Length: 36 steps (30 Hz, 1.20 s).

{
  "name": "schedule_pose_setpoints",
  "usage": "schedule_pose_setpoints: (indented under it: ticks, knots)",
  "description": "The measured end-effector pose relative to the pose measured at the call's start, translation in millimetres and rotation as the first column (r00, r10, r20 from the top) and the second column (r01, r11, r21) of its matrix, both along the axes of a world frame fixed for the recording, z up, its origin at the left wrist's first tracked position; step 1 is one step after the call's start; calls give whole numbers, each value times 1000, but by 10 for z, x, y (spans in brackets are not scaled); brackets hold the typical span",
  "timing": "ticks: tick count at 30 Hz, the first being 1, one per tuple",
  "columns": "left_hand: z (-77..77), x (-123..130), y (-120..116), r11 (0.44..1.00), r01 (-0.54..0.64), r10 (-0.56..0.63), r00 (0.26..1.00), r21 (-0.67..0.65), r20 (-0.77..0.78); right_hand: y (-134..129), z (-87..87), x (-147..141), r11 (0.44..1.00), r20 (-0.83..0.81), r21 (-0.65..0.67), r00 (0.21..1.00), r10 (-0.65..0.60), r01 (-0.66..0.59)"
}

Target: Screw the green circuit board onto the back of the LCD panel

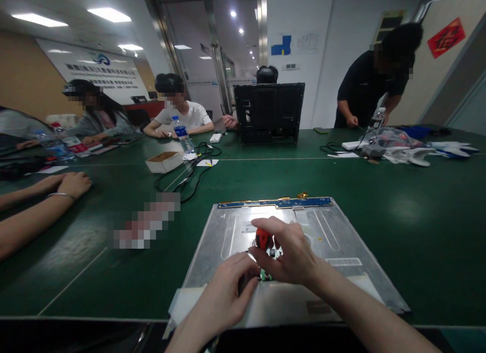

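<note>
A flat silver metal panel, which looks like the back of a display, lies on the table in front of me. Along its far edge runs a blue circuit strip. My right hand is closed around the red-and-black handle of a screwdriver, held over the panel's middle. Its shaft and tip are hidden. Close beside it, my left hand has its fingers curled together at a small green circuit board, partly covered by both hands. What the left fingertips grip, if anything, cannot be made out.
The green table spreads around the panel. Another person's hands rest at the left. Beyond are a small box, black cables, a bottle and an upright black screen housing. Plastic bags lie far right; several people are around.
</note>
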State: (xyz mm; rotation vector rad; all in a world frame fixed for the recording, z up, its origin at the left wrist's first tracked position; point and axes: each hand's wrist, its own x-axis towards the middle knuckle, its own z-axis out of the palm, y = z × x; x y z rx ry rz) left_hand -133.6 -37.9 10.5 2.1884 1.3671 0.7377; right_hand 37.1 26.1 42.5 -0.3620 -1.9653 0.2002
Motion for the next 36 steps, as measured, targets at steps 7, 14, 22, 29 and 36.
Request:
schedule_pose_setpoints:
  ticks: [7, 14, 22, 29, 36]
  knots:
    - [10, 10, 1, 1000, 10, -10, 1000, -21, 22, -11, 20, 30, 996, 17, -15, 996, 90, -90]
    - [-2, 3, 1, 999, 28, -28, 1000, -21, 13, -21, 31, 20, 999, 7, -7, 999, 49, -49]
    - [-11, -3, -6, 1000, 4, -4, 1000, 5, -6, -16, 5, -8, 1000, -13, 24, 1000, -20, 20]
    - [5, 8, 1, 1000, 6, -6, 1000, 11, 11, -17, 4, 14, 999, 7, -4, 999, 37, -37]
    - [3, 12, 9, 1000, 26, -25, 999, -3, 46, -15, 12, 21, 997, -8, -7, 997, 82, -82]
